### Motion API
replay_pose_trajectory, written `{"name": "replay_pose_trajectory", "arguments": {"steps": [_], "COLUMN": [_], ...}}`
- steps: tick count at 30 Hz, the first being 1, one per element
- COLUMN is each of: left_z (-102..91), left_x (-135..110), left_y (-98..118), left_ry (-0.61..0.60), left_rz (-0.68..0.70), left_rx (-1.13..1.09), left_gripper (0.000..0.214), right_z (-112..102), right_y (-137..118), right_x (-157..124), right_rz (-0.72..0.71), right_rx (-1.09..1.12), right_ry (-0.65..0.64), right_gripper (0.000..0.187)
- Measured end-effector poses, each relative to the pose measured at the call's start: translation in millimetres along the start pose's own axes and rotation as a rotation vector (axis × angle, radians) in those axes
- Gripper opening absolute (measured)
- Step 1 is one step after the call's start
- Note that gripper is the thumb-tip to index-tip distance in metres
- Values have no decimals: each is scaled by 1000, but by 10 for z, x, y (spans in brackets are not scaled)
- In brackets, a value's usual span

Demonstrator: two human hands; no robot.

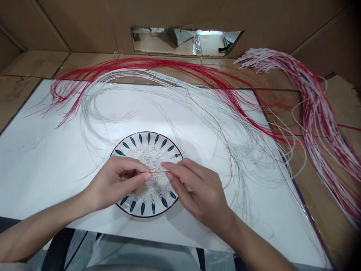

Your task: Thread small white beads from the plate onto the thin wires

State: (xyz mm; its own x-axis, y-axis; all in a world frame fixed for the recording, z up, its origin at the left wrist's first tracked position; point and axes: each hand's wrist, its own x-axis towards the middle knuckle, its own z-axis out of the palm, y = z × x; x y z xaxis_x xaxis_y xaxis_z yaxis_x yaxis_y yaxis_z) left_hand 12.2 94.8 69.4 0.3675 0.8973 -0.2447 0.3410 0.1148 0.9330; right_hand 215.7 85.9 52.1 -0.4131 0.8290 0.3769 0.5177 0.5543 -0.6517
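Over a patterned plate (149,138), the left hand (113,184) and right hand (197,192) pinch a short red wire (159,172) between them, while long red and white wires (316,113) sweep across a white sheet (42,150) toward the upper right of the frame.

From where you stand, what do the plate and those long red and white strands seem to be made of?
The plate looks like glazed ceramic: glossy white with painted blue leaf shapes and a dark rim. The red strands and white strands look like thin plastic-coated wire, judging by their smooth, springy curves, though no core shows.
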Motion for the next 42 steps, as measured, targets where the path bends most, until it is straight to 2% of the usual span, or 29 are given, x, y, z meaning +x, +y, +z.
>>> {"name": "replay_pose_trajectory", "arguments": {"steps": [2,4,7,12,16,21,31,33,35,39,42], "left_z": [32,60,81,70,54,60,160,157,142,72,6], "left_x": [-14,-28,-39,-39,-42,-42,23,19,3,-19,1], "left_y": [-3,-15,-31,-34,-102,-197,-210,-197,-156,-52,-35], "left_ry": [-9,-8,1,-36,-43,-103,-86,-75,-44,42,68], "left_rz": [51,104,149,136,238,444,642,626,541,142,-56], "left_rx": [54,113,163,175,321,612,829,759,599,154,-139], "left_gripper": [16,16,15,13,5,11,16,15,13,6,3], "right_z": [37,58,52,2,-32,-69,-63,-62,-61,-61,-63], "right_y": [-30,-54,-67,-52,-34,-9,-32,-39,-47,-66,-89], "right_x": [-19,-33,-47,-45,-14,20,7,3,3,13,21], "right_rz": [-78,-94,-38,73,112,182,187,190,196,241,280], "right_rx": [-58,-66,5,154,202,205,256,257,272,331,350], "right_ry": [-27,-46,-84,-151,-123,-48,-36,-25,-17,-12,3], "right_gripper": [18,17,17,16,14,13,12,11,11,10,8]}}
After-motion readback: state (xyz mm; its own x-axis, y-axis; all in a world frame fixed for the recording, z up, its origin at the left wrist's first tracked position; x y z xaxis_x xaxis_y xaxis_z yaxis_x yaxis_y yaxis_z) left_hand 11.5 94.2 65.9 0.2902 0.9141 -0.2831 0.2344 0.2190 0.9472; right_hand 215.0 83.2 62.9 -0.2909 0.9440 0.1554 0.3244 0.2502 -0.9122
